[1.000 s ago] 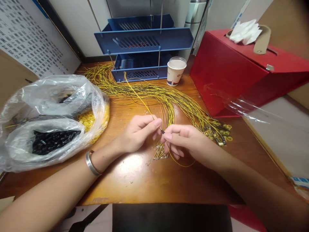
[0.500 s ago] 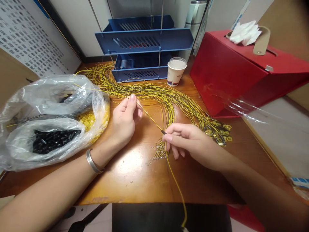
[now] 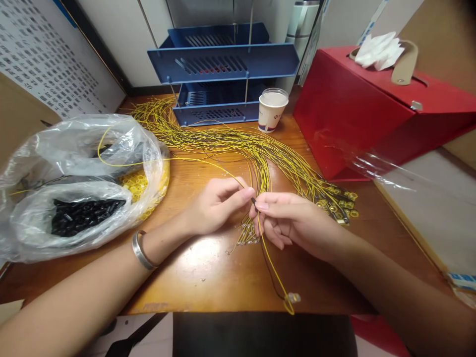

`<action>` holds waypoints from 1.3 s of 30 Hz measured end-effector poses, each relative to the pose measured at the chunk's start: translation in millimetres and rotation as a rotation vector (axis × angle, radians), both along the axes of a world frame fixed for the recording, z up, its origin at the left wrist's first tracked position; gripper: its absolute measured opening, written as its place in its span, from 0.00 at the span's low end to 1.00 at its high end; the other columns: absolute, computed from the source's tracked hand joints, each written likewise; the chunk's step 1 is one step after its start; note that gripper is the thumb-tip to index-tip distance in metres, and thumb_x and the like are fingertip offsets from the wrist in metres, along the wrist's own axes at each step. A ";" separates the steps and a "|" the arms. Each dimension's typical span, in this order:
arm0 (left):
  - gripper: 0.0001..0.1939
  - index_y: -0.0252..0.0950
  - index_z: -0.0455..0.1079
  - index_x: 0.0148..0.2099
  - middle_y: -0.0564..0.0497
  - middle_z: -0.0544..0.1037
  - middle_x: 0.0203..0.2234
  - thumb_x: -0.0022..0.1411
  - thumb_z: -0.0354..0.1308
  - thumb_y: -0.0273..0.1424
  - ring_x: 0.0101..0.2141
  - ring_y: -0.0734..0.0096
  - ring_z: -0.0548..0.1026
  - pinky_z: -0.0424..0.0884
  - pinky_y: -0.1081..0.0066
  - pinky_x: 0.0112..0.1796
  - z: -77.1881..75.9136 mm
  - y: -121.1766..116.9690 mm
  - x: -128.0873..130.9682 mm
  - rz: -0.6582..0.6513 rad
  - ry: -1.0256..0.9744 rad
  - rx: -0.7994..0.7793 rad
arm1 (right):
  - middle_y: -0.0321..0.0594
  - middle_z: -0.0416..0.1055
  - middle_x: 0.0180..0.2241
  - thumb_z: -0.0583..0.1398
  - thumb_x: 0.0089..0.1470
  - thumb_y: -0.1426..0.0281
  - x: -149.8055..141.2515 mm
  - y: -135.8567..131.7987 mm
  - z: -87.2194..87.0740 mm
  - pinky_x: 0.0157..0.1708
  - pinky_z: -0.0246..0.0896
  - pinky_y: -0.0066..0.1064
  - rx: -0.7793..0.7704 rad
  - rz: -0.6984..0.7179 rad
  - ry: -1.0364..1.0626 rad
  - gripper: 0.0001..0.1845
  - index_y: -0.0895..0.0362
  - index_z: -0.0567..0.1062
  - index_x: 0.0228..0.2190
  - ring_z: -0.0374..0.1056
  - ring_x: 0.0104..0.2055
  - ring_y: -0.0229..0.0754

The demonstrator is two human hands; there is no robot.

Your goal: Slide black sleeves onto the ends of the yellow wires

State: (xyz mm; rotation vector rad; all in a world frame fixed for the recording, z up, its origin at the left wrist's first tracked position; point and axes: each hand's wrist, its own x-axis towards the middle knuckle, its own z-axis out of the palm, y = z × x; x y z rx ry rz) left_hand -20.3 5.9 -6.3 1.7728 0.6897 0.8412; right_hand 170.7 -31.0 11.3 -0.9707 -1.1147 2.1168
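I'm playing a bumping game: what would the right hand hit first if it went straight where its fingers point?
Probably the left hand: it sits just ahead of the right hand in this view, though depth is hard to judge.

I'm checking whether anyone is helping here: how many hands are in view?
2: the left hand grips the yellow wire; the right hand, beside it, pinches the small black piece. No others show.
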 end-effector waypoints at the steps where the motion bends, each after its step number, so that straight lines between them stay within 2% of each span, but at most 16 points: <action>1: 0.19 0.34 0.68 0.29 0.52 0.72 0.19 0.68 0.51 0.40 0.19 0.78 0.66 0.62 0.76 0.22 0.5 -0.8 -0.1 -0.020 0.015 0.002 | 0.37 0.73 0.25 0.59 0.56 0.65 -0.2 0.0 -0.4 0.14 0.43 0.21 -0.003 0.000 0.001 0.10 0.60 0.72 0.30 0.60 0.15 0.27; 10: 0.19 0.34 0.68 0.26 0.51 0.73 0.21 0.69 0.50 0.35 0.22 0.77 0.70 0.65 0.76 0.25 3.0 -0.7 0.8 0.018 -0.023 0.039 | 0.38 0.73 0.25 0.58 0.57 0.65 0.0 0.3 -1.8 0.14 0.44 0.21 -0.011 0.008 0.017 0.10 0.59 0.73 0.31 0.60 0.16 0.28; 15: 0.18 0.34 0.70 0.28 0.52 0.73 0.23 0.69 0.51 0.36 0.21 0.79 0.67 0.63 0.76 0.25 -0.9 0.7 -0.3 0.151 -0.065 0.051 | 0.37 0.73 0.25 0.57 0.58 0.67 1.3 0.3 -2.6 0.14 0.44 0.20 -0.012 0.005 0.034 0.09 0.59 0.72 0.31 0.61 0.16 0.28; 20: 0.19 0.34 0.69 0.27 0.53 0.70 0.19 0.68 0.52 0.38 0.17 0.80 0.60 0.58 0.74 0.21 -0.2 1.9 0.8 0.264 -0.134 0.008 | 0.38 0.73 0.25 0.57 0.58 0.67 1.7 -0.3 -2.1 0.14 0.45 0.21 -0.021 -0.008 0.026 0.09 0.60 0.73 0.30 0.61 0.16 0.28; 29: 0.19 0.34 0.68 0.26 0.54 0.69 0.18 0.65 0.55 0.42 0.17 0.80 0.61 0.56 0.76 0.18 0.4 9.2 2.8 0.454 -0.271 -0.046 | 0.38 0.73 0.24 0.57 0.58 0.67 1.7 0.0 0.6 0.15 0.45 0.21 -0.028 -0.038 0.022 0.10 0.60 0.73 0.29 0.60 0.16 0.28; 31: 0.19 0.33 0.69 0.29 0.54 0.70 0.18 0.65 0.55 0.43 0.15 0.81 0.59 0.56 0.77 0.18 0.1 9.6 3.0 0.440 -0.287 -0.084 | 0.38 0.72 0.24 0.57 0.57 0.67 1.7 0.0 -0.6 0.15 0.45 0.21 -0.022 -0.049 0.020 0.10 0.60 0.73 0.29 0.60 0.16 0.28; 33: 0.18 0.33 0.72 0.33 0.53 0.73 0.20 0.64 0.56 0.43 0.16 0.81 0.62 0.62 0.76 0.21 0.7 8.1 3.0 0.380 -0.258 -0.061 | 0.37 0.72 0.24 0.57 0.57 0.68 1.8 -0.2 -2.5 0.15 0.45 0.21 -0.015 -0.059 0.019 0.09 0.60 0.73 0.29 0.60 0.16 0.28; 36: 0.12 0.32 0.76 0.36 0.49 0.79 0.27 0.62 0.61 0.37 0.24 0.77 0.72 0.70 0.75 0.31 2.4 4.3 3.0 0.235 -0.168 0.021 | 0.36 0.71 0.24 0.57 0.58 0.68 1.9 0.1 -5.3 0.15 0.45 0.21 -0.007 -0.087 0.023 0.09 0.59 0.73 0.29 0.59 0.16 0.28; 39: 0.06 0.33 0.77 0.37 0.49 0.80 0.30 0.60 0.63 0.30 0.29 0.75 0.76 0.72 0.75 0.33 2.9 1.9 2.9 0.133 -0.143 0.004 | 0.36 0.71 0.25 0.57 0.58 0.68 1.7 0.9 -6.8 0.15 0.45 0.21 -0.005 -0.114 0.035 0.08 0.59 0.73 0.29 0.58 0.16 0.27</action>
